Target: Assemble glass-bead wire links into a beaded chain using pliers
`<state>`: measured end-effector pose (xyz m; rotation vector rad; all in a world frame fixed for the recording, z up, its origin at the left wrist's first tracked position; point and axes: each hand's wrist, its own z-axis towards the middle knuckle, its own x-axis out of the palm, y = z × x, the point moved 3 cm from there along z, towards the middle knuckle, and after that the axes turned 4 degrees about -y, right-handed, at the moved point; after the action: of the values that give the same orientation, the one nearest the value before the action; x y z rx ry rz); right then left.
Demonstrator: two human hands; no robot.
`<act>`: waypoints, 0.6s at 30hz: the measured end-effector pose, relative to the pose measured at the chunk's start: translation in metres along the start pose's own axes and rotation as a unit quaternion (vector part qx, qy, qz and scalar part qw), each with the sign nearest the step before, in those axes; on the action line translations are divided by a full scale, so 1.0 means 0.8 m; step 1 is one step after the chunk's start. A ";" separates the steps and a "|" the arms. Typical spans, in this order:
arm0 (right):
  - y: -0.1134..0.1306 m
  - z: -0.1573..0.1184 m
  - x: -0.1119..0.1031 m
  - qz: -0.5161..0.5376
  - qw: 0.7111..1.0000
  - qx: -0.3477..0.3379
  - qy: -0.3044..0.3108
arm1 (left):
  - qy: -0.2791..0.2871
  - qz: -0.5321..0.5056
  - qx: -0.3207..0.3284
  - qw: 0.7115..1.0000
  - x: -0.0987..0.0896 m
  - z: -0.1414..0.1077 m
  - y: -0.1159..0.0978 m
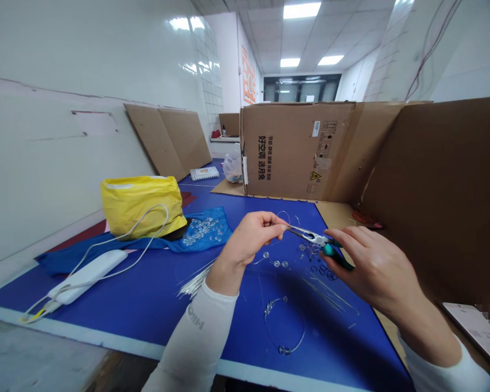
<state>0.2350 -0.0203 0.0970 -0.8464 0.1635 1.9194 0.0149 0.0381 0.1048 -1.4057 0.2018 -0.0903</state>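
My left hand (255,234) pinches a thin wire (285,214) between thumb and fingertips, above the blue table. In my right hand (367,261) are green-handled pliers (318,239), their narrow jaws reaching the left fingertips. Whether the jaws grip the wire is too small to tell. Below my hands, a wire with clear beads (276,263) lies on the table, and nearer the front edge rests a curved beaded wire loop (283,350). Dark rings (324,272) and small beads lie under the pliers. Loose straight wires (330,294) are to their front.
At the left are a yellow bag (141,207), a blue cloth (224,220) holding clear beads (204,230), and a white power strip (87,276) with its cord. A wire bundle (196,280) lies by my left wrist. Cardboard (298,152) stands behind and right.
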 end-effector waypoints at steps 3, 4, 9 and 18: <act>0.000 0.001 0.000 -0.003 1.000 -0.011 0.009 | 0.000 0.025 0.011 1.000 -0.001 0.000 0.001; -0.001 0.001 0.000 -0.006 1.000 -0.016 0.012 | -0.001 0.034 0.015 0.999 -0.001 0.001 0.001; -0.003 -0.001 0.000 -0.024 0.999 -0.027 0.028 | 0.003 0.066 0.017 0.998 -0.001 0.002 0.003; -0.001 -0.003 0.003 -0.037 0.999 -0.018 0.031 | 0.003 0.037 0.001 0.999 -0.001 0.005 0.008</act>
<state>0.2361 -0.0189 0.0938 -0.9236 0.1334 1.8329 0.0149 0.0435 0.0994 -1.3939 0.2578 -0.0336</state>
